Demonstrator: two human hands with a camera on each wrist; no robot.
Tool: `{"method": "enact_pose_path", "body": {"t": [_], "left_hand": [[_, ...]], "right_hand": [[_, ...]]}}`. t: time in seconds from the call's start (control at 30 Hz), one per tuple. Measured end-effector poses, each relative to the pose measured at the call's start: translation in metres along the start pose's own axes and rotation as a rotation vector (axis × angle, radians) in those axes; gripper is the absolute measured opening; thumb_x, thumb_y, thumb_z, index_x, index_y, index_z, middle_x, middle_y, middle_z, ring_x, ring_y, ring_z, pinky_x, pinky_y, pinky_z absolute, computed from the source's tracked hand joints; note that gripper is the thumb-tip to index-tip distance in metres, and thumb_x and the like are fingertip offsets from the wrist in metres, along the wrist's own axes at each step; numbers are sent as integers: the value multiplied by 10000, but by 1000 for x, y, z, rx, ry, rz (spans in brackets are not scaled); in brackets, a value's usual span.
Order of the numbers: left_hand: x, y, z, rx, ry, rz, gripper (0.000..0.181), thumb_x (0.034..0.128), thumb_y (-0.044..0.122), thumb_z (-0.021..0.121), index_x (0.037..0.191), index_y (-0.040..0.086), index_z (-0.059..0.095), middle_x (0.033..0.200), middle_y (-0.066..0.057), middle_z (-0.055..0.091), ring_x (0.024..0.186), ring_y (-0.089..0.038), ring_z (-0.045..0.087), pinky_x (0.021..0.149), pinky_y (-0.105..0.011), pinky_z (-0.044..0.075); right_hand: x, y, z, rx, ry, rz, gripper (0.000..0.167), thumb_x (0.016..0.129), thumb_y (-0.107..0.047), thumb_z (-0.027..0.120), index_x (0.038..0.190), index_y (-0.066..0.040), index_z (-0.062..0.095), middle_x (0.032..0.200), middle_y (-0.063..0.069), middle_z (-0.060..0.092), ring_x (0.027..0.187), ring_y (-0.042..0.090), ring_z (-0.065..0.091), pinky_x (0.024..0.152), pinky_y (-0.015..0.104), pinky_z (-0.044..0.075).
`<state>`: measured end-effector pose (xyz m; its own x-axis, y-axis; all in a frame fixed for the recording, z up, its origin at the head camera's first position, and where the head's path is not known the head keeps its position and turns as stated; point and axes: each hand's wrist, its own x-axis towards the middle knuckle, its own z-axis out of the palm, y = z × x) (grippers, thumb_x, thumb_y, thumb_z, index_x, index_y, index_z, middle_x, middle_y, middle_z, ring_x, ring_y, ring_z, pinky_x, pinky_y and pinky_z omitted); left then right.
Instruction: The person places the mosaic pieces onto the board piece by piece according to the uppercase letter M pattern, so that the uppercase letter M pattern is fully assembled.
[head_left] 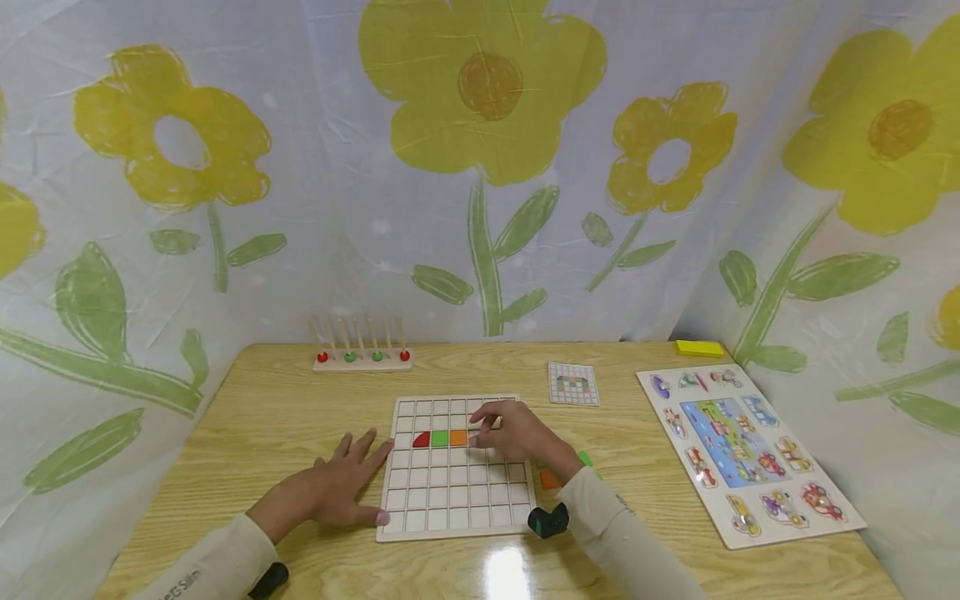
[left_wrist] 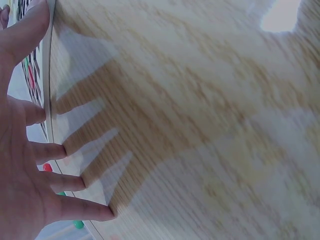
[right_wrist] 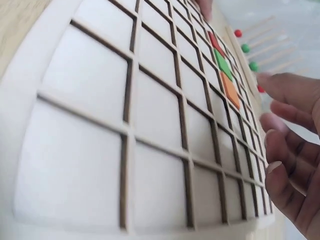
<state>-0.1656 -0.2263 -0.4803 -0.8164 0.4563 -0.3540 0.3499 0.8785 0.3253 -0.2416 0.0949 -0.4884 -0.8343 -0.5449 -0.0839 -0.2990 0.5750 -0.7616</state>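
Note:
A white wooden grid board [head_left: 447, 497] lies on the table. In one of its rows sit a red piece [head_left: 422, 440] with a curved edge, a green square tile [head_left: 440, 438] and an orange square tile [head_left: 458, 437], side by side. My left hand [head_left: 341, 482] rests at the board's left side, fingers spread, thumb on its edge near the lower left corner. Over the board, just right of the orange tile, is my right hand [head_left: 513, 429]. Its fingers are loosely bent, with a gap between thumb and fingers and nothing visible between them in the right wrist view.
Loose orange [head_left: 550, 480] and green tiles [head_left: 585, 458] lie partly hidden by the right forearm. A pattern card [head_left: 573, 384] is behind the board. A peg stand [head_left: 363, 364] with beads stands back left; a picture puzzle [head_left: 738, 454] and a yellow block [head_left: 700, 348] are right.

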Motion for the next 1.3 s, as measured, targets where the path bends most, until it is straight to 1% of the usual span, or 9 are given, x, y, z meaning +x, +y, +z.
{"method": "enact_pose_path", "body": {"t": [0.13, 0.27, 0.5, 0.63, 0.77, 0.93, 1.03, 1.17, 1.3], "left_hand": [[0, 0, 0, -6, -4, 0, 1110, 812, 697, 685, 1611, 106, 191, 1646, -273, 129, 1443, -639, 127, 927, -864, 266], [1, -1, 0, -1, -4, -3, 1114, 808, 705, 683, 1610, 105, 195, 1644, -274, 133, 1441, -640, 131, 920, -867, 269], [1, -1, 0, 3, 0, 8, 1106, 814, 700, 681, 1607, 97, 201, 1639, -282, 142, 1434, -648, 140, 908, -870, 275], [0, 0, -1, 1, -3, 7, 1105, 818, 695, 680, 1609, 95, 195, 1642, -282, 133, 1436, -646, 136, 917, -864, 278], [-1, 0, -1, 2, -5, 5, 1101, 822, 691, 679, 1609, 95, 193, 1642, -283, 130, 1438, -643, 136, 923, -859, 281], [0, -1, 0, 4, -4, 8, 1094, 828, 690, 674, 1610, 97, 192, 1642, -284, 127, 1438, -643, 134, 923, -861, 278], [0, -1, 0, 5, -1, 9, 1094, 828, 690, 675, 1609, 96, 192, 1642, -285, 125, 1436, -646, 132, 923, -862, 275], [0, -1, 0, 7, 0, 9, 1097, 826, 691, 677, 1609, 94, 192, 1641, -286, 125, 1435, -648, 131, 922, -863, 273], [0, -1, 0, 2, -5, 9, 1094, 831, 699, 664, 1611, 99, 188, 1643, -286, 119, 1440, -643, 128, 930, -861, 273]], "right_hand": [[-6, 5, -10, 8, -26, -21, 305, 927, -254, 749, 1182, -92, 711, 918, -20, 656, 602, 82, 498, 602, 236, 453], [-12, 13, -18, 17, -30, -34, 299, 938, -242, 732, 1187, -79, 710, 921, -8, 657, 569, 73, 477, 571, 225, 445], [-25, 31, -32, 48, -27, -56, 280, 955, -213, 712, 1185, -52, 708, 949, 33, 659, 597, 78, 493, 583, 233, 451], [-33, 37, -41, 41, -9, -70, 273, 960, -191, 700, 1180, -29, 706, 951, 66, 668, 593, 84, 505, 569, 235, 458], [-39, 44, -48, 15, 7, -93, 250, 969, -181, 684, 1154, -16, 715, 947, 58, 680, 663, 94, 543, 591, 242, 463], [-43, 52, -51, -10, 13, -80, 246, 964, -223, 701, 1137, -52, 733, 944, -1, 688, 801, 116, 595, 659, 241, 488], [-46, 55, -52, -4, 16, -91, 244, 955, -208, 709, 1133, -43, 736, 945, 13, 693, 815, 129, 603, 663, 243, 496], [-50, 60, -54, 7, 12, -123, 226, 949, -179, 713, 1116, -29, 741, 954, 56, 697, 791, 119, 594, 636, 239, 492], [-55, 65, -55, 14, 2, -111, 196, 945, -181, 721, 1096, -60, 752, 952, 38, 698, 720, 90, 566, 599, 222, 470]]}}
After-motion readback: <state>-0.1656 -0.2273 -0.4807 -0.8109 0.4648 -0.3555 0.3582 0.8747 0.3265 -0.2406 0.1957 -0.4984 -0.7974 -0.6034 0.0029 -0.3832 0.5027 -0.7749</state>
